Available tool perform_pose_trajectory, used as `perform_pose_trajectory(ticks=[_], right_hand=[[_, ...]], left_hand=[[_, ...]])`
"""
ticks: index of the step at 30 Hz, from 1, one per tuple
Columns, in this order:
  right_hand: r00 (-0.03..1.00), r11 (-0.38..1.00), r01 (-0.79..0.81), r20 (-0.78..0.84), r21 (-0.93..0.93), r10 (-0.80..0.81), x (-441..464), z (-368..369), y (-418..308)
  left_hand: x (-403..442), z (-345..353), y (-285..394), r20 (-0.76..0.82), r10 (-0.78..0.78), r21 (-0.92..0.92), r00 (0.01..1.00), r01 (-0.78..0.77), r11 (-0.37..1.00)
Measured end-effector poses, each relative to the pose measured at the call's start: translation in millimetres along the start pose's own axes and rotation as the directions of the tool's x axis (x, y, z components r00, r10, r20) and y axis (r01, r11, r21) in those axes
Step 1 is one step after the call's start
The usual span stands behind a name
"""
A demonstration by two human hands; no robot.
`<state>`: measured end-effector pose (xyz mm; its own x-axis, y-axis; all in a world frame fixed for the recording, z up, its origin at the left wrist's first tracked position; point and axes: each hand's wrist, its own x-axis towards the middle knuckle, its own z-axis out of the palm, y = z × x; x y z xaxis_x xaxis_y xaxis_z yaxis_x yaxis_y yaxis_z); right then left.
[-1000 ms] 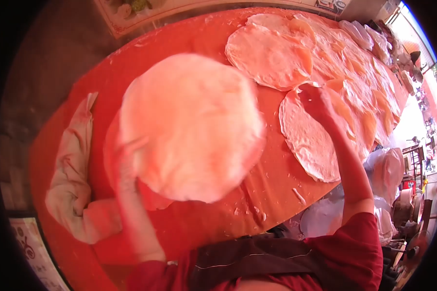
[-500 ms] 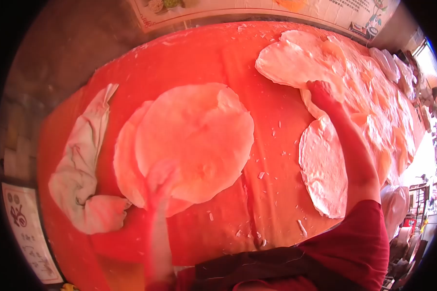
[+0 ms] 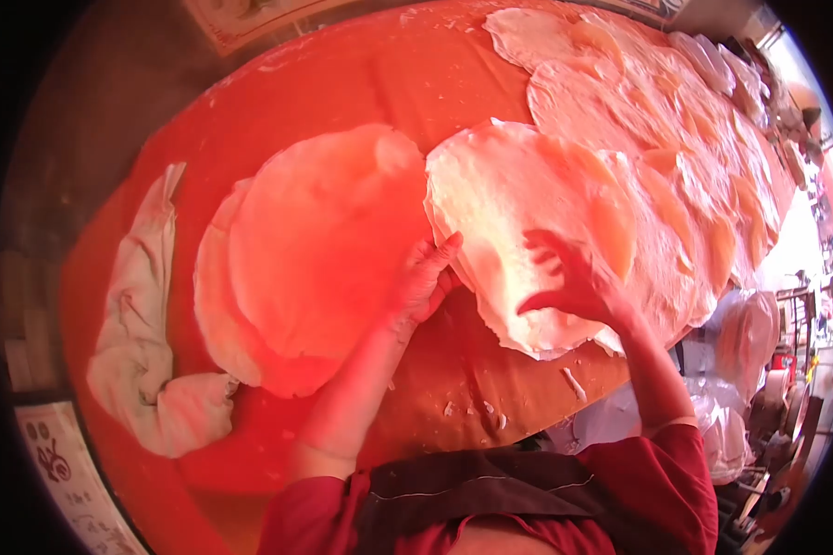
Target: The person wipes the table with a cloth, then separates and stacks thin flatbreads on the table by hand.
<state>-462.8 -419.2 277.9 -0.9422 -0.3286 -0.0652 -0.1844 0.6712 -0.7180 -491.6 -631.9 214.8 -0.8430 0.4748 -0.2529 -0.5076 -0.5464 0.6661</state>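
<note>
A thin round flatbread [image 3: 491,185] lies at the middle right, its near part lifted a little and catching bright light. My left hand [image 3: 426,277] pinches its left edge between thumb and fingers. Over the flatbread's near right part hovers my right hand [image 3: 574,282], fingers spread and curved, holding nothing; whether a fingertip touches the surface I cannot tell. To the left of my hands is a stack of pale round flatbreads [image 3: 324,240], their rims slightly offset. More overlapping flatbreads [image 3: 611,102] cover the right side of the table.
The table [image 3: 435,83] has an orange-red top with scattered dough scraps [image 3: 574,384]. A crumpled cloth [image 3: 143,324] lies along its left side. Plastic bags [image 3: 750,324] and racks crowd the right edge. A printed board [image 3: 74,472] stands at lower left.
My left hand has left the stack and now grips the right-hand flatbread's edge. My right hand has let go and come nearer. That flatbread, folded before, now lies spread out over the others.
</note>
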Motion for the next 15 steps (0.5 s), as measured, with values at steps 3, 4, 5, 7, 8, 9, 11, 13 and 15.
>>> perform_pose_trajectory(ticks=[3, 4, 5, 7, 8, 9, 11, 13, 15], right_hand=[[0.987, 0.988, 0.006, -0.159, 0.153, 0.018, 15, 26, -6], [0.971, 0.996, -0.011, -0.236, 0.088, 0.032, 19, 33, -14], [0.968, 0.988, -0.068, -0.231, 0.136, 0.099, 22, 36, -12], [0.966, 0.974, -0.117, -0.207, 0.192, 0.157, 25, 45, -1], [0.97, 0.973, -0.111, -0.19, 0.201, 0.15, 26, 48, 6], [0.975, 0.972, -0.106, -0.17, 0.211, 0.143, 27, 49, 7], [0.969, 0.975, -0.183, -0.19, -0.13, 0.156, 24, 53, -2], [0.959, 0.939, -0.155, -0.276, -0.306, 0.069, 23, 58, -32], [0.963, 0.951, -0.106, -0.267, -0.289, 0.026, 24, 73, -17]], left_hand=[[12, 3, -7, 0.123, 0.085, -0.096, 0.989, -0.073, 0.993], [14, 6, -8, 0.116, 0.098, -0.116, 0.988, -0.085, 0.99], [16, 4, -10, 0.133, 0.101, -0.114, 0.986, -0.087, 0.99], [21, -4, -15, 0.16, 0.113, -0.116, 0.981, -0.095, 0.989], [21, -3, -16, 0.125, 0.103, -0.102, 0.987, -0.091, 0.991], [21, 0, -16, 0.087, 0.093, -0.089, 0.992, -0.085, 0.992], [23, -7, -24, 0.006, 0.093, -0.011, 0.996, -0.093, 0.996], [31, -28, -43, -0.075, 0.121, 0.124, 0.99, -0.112, 0.986], [31, -28, -50, -0.159, 0.223, 0.304, 0.962, -0.167, 0.938]])
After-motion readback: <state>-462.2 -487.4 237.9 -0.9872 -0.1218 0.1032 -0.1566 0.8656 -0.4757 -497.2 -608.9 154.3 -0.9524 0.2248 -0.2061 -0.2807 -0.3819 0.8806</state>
